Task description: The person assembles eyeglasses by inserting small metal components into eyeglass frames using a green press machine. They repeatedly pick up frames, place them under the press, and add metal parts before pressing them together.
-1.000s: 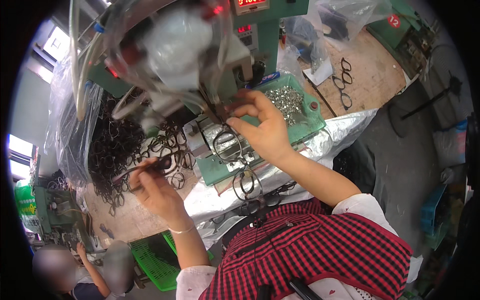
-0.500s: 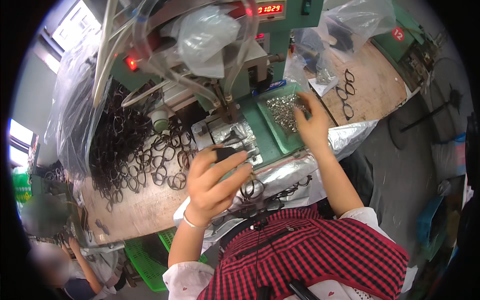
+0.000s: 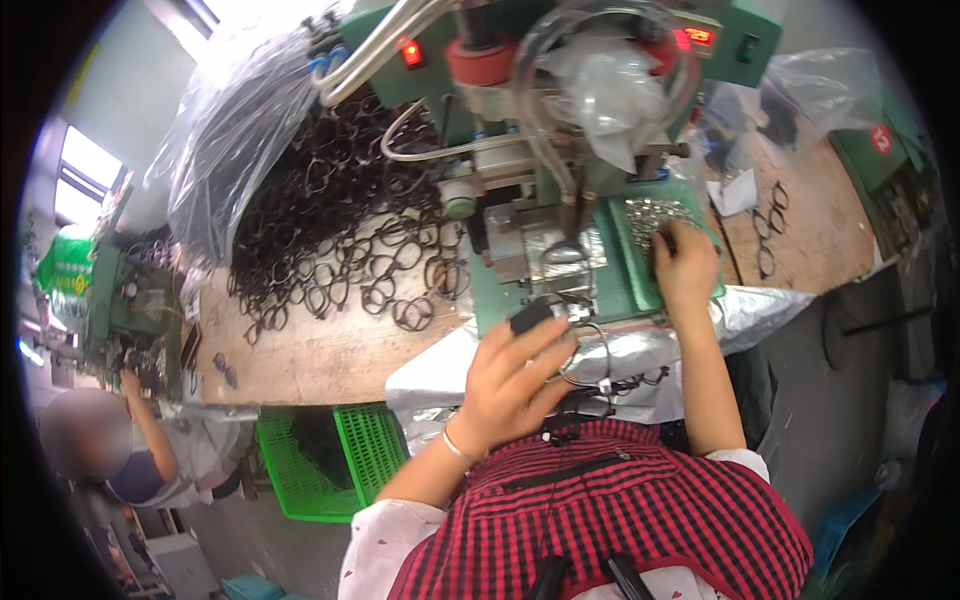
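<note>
At the front of the machine's metal fixture (image 3: pixel 568 258), my left hand (image 3: pixel 510 385) has its fingers bent around a dark eyeglass frame (image 3: pixel 607 358); one round rim shows past the fingertips. A black block-like piece (image 3: pixel 531 316) sits against those fingers; whether it is held or part of the machine is unclear. My right hand (image 3: pixel 688 272) reaches into a green tray (image 3: pixel 641 285) of small shiny metal parts (image 3: pixel 648 215). Its fingers are bent down and closed together at the parts; what lies between the tips is hidden.
Many dark eyeglass frames (image 3: pixel 330 265) are heaped left of the machine. More frames (image 3: pixel 770 230) lie on the right board. Tubes (image 3: pixel 405 140) hang over the fixture. A green crate (image 3: pixel 310 465) stands below the bench. Another person (image 3: pixel 135 460) works at the far left.
The view has shifted, so the bench appears farther right and lower. My right hand's fingers have gone from spread over the tray to closed down among the metal parts. My left hand stays by the fixture.
</note>
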Demonstrator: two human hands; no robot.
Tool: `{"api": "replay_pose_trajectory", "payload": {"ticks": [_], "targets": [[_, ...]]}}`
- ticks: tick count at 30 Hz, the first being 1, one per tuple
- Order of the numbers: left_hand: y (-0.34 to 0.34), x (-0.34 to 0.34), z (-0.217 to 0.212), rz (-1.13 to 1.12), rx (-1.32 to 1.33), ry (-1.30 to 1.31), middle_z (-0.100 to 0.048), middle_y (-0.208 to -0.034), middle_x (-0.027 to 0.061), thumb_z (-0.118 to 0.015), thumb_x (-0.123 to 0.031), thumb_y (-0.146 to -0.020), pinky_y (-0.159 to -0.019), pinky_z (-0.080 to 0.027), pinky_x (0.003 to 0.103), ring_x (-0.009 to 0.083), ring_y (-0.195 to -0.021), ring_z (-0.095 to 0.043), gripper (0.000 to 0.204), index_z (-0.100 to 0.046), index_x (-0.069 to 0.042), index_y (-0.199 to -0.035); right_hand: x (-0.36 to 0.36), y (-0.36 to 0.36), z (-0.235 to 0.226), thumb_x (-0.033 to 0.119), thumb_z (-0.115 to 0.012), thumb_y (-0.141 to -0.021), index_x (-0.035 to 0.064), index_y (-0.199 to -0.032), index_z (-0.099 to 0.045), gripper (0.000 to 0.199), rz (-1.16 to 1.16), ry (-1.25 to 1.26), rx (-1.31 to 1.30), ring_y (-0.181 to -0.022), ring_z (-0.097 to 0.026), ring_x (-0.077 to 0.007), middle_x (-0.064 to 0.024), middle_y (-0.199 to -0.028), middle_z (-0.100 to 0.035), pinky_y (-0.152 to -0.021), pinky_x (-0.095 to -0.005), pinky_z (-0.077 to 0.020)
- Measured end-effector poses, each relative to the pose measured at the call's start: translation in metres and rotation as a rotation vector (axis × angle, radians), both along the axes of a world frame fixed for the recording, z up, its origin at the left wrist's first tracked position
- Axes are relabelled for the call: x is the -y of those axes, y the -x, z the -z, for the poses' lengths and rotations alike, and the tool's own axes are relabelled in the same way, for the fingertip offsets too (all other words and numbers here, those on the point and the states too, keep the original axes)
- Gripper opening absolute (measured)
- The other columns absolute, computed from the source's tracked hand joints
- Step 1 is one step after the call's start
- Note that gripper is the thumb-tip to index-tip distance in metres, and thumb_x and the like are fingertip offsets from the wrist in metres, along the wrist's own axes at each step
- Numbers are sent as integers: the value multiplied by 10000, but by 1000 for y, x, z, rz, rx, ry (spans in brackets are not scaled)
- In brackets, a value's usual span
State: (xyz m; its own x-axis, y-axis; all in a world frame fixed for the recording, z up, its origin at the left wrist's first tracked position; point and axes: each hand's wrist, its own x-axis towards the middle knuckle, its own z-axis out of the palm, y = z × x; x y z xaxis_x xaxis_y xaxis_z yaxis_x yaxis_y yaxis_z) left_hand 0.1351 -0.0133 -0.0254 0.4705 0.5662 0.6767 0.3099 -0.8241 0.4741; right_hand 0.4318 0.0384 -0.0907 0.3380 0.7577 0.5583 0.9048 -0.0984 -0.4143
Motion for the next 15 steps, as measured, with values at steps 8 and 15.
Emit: {"api": "replay_pose_trajectory", "payload": {"ticks": [8, 15], "targets": [[122, -6, -67, -714, 396, -315, -669, -1266, 192, -555, 25, -992, -1072, -467, 417, 296, -1129, -644, 227, -620, 58, -1208, -3, -2, -6, 95, -697, -851, 78, -951, -741, 111, -121, -158, -38, -902, -686, -348, -132, -954, -737, -823, -457, -526], [190, -101, 76, -704, -789, 140, -406, -1616, 95, -775, -31, -778, -1217, -319, 513, 523, -1401, -385, 374, -720, -179, -1117, -5, 2, -2, 123, -763, -802, 84, -921, -754, 126, -99, -81, 46, -1092, -604, -338, -96, -1065, -670, -856, -454, -510]]}}
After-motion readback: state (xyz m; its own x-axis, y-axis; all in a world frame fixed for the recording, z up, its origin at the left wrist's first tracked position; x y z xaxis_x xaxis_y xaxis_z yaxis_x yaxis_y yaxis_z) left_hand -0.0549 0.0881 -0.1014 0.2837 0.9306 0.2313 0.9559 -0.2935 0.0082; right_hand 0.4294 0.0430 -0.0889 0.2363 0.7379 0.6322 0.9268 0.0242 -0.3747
